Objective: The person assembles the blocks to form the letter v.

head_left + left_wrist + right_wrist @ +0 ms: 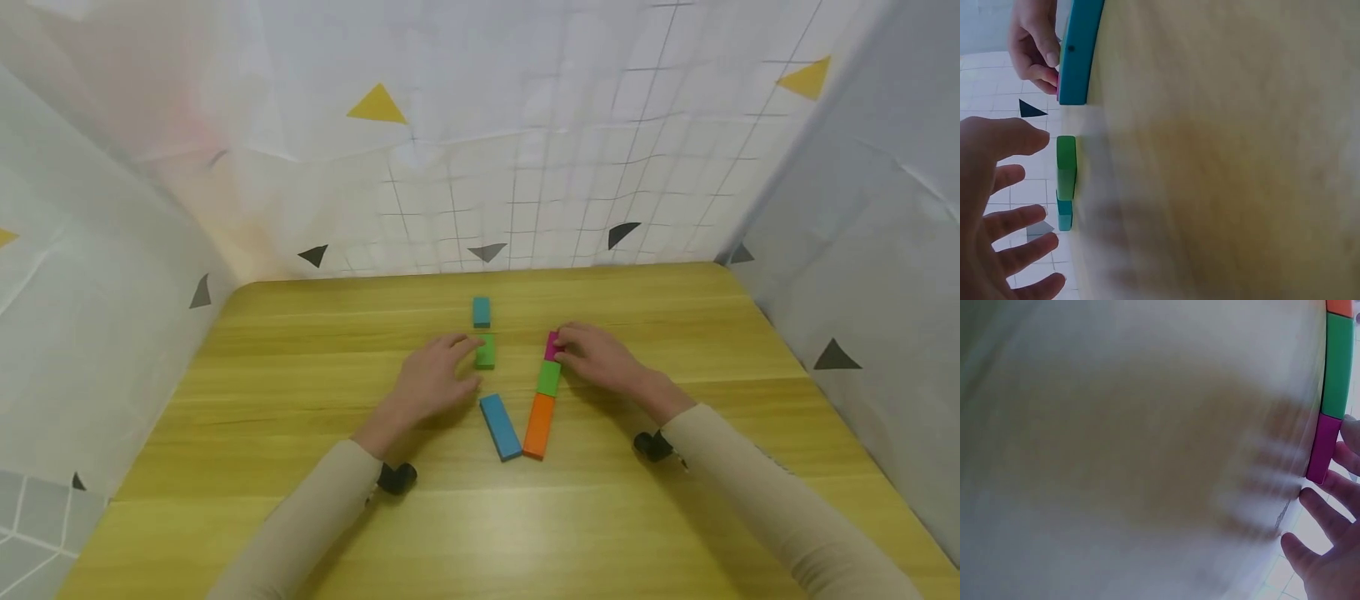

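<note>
Right hand (pixel 600 360): thumb and fingertips pinch the small pink block (pixel 552 346) at the far end of the right row; how tight, I can't tell.
Right row: the pink block touches the right green block (pixel 548 378), which touches the orange block (pixel 538 426) — one line, end to end.
Step for the blocks: I think the person is lining them up, and the pink one looks about in place.
Left hand (pixel 438 379): fingers spread, thumb apart, reaching by the left green block (pixel 486 358); I see it pinch nothing.
Left row: the blue block (pixel 500 427) is nearest the person, its near end right beside the orange block's. Past a gap is the left green block, then the small teal block (pixel 482 312) just beyond.
Gap: to me, the next move calls for the left thumb and fingers to close on the left green block and slide it — gently — to the blue one.
Hidden bits: the right hand covers some of the pink block. A left fingertip hides a corner of the left green block; touching or not, I can't tell.
Right wrist view: the right hand and orange block are cut off, and the table (pixel 1147 437) is blurry.
</note>
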### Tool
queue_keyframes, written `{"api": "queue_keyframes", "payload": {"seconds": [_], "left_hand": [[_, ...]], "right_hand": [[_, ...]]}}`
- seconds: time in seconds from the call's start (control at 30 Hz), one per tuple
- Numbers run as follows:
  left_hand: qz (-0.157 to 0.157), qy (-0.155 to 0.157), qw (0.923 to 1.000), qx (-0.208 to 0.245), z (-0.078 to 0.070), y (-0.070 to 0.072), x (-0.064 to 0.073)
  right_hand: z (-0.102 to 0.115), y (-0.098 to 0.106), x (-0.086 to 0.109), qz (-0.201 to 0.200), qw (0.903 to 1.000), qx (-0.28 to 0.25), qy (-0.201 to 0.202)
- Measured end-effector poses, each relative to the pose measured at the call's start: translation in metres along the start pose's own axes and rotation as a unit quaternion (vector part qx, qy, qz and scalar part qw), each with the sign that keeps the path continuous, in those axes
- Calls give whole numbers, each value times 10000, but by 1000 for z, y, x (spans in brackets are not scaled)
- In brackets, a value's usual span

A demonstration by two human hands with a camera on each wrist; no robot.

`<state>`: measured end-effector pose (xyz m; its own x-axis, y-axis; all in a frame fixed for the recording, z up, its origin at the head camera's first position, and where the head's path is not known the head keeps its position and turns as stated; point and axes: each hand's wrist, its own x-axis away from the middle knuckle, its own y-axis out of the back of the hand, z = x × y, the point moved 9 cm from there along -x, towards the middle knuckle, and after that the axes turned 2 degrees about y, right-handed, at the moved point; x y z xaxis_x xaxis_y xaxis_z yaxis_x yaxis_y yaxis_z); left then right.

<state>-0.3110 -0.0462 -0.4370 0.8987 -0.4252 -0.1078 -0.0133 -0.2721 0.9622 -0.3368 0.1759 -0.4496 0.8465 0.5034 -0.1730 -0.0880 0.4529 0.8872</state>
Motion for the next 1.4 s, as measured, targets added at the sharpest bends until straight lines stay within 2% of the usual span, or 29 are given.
{"api": "queue_keyframes", "payload": {"seconds": [0.27,0.7,1.0,1.2,1.4], "left_hand": [[14,-6,10000,-41,7,-4,-6],[114,-115,9996,230,6,-3,-16],[172,-327,9993,85,5,-6,-23],[272,-287,9991,181,5,-8,-28],[342,-254,9989,167,6,-11,-31]], "right_hand": [[0,-1,-1,25,10000,-38,-52],[-1,-1,-1,44,10000,-71,-54],[0,-1,-2,47,10000,54,-32],[1,0,-2,8,10000,15,48],[-1,-1,-1,51,10000,-23,-37]]}}
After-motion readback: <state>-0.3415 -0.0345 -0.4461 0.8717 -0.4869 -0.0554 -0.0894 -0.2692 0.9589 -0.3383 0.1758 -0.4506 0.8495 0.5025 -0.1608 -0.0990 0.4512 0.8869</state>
